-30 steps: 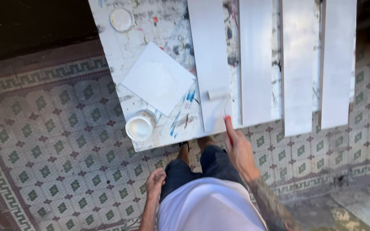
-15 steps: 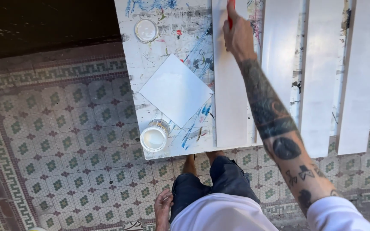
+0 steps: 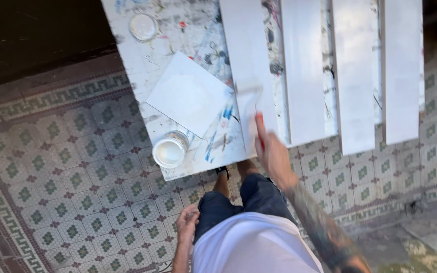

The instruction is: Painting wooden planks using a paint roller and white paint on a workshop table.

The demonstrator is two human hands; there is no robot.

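My right hand (image 3: 274, 156) has its fingers wrapped tight around the red handle of a small paint roller (image 3: 253, 108) — the grip is closed on it, though motion blur keeps me from seeing each finger. From the hand the handle runs up and away from me, and the pale roller sleeve sits at its far end, lying crosswise on the nearest white board (image 3: 246, 60). The sleeve's long axis goes across the board's width; the board's own long axis runs straight away from me, so handle and board line up with each other. The roller rests on the near end of that board, just past my knuckles.

My left hand (image 3: 187, 222) hangs down by my thigh, fingers loosely curled and holding nothing that I can see. It is well away from the work, so the right hand is by far the nearer one to roller and board.

Outward from there: three more white boards (image 3: 352, 76) lie side by side to the right of the first, their near ends jutting past the edge of a paint-spattered table (image 3: 188, 30). To the left of the roller lies a white sheet (image 3: 190, 96), turned at an angle. An open can of white paint (image 3: 170, 149) stands at the table's near corner, and a round lid (image 3: 143, 27) sits farther back. Under everything — a patterned tile floor (image 3: 67, 192).
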